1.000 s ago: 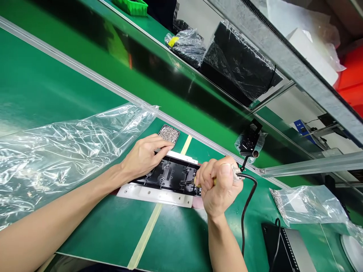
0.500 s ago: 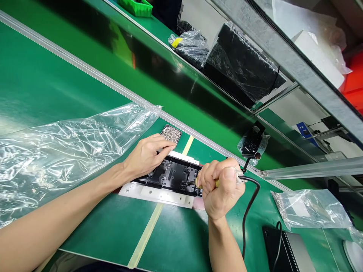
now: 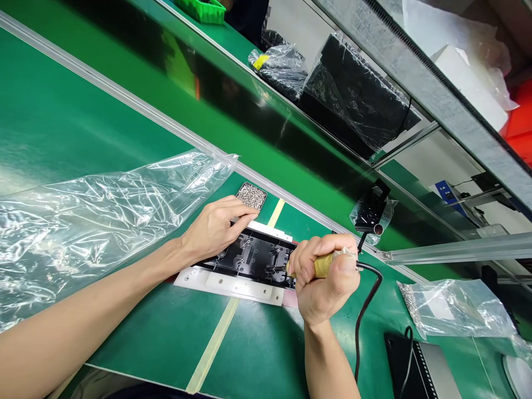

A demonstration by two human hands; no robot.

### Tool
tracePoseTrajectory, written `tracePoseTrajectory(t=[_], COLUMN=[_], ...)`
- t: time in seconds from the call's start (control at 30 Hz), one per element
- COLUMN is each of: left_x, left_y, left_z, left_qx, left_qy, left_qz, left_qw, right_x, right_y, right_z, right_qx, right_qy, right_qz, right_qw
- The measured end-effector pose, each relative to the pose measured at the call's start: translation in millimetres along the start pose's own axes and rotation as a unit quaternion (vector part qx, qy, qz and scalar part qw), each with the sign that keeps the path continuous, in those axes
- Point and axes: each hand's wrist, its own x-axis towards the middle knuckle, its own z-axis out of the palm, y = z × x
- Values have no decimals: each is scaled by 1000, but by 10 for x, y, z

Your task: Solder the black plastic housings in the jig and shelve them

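Black plastic panel (image 3: 253,257): head view. The panel lies face-up in a white fixture plate (image 3: 226,284) on the green bench mat (image 3: 166,332), just in front of the aluminium rail of the conveyor (image 3: 124,105). A small tray of screws (image 3: 251,195) sits just beyond the panel's far edge.

Left hand (image 3: 216,228): laid flat, fingers extended and slightly spread, pressing on the far left part of the panel; it grips nothing.

Right hand (image 3: 326,277): closed in a full fist around the yellow handle of a corded driver (image 3: 322,266), whose tip meets the panel near its right end. The black cable (image 3: 366,310) loops down past the wrist.

Risks, as judged from this position:
- The driver is held steeply tilted; the tip could slip out of the fastener and score the plastic.
- The left hand holds one end only; the panel could lift or shift in the fixture under torque.
- The cable could drag on the wrist and pull the tip off line.
- A loose plastic bag (image 3: 103,221) lies beside the left forearm and could be swept toward the work.
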Motion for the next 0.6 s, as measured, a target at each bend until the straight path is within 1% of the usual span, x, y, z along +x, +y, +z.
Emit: tracePoseTrajectory(t=[0.1,0.33,0.43,0.6], left_x=[3,-2,-5,-2], left_y=[-5,-16,-20,-22], left_z=[3,5,9,16], left_qx=[-2,-5,-5,-7], left_qy=[-1,1,-1,2], left_qz=[-3,5,7,7], left_qw=[1000,1000,1000,1000], right_x=[-7,-3,27,66], right_y=[4,-4,-25,-73], right_z=[-10,-45,-49,-59], right_qx=[-14,-22,-14,-9], right_qy=[4,-9,-9,-26], right_qz=[-13,-11,10,38], right_qw=[1000,1000,1000,999])
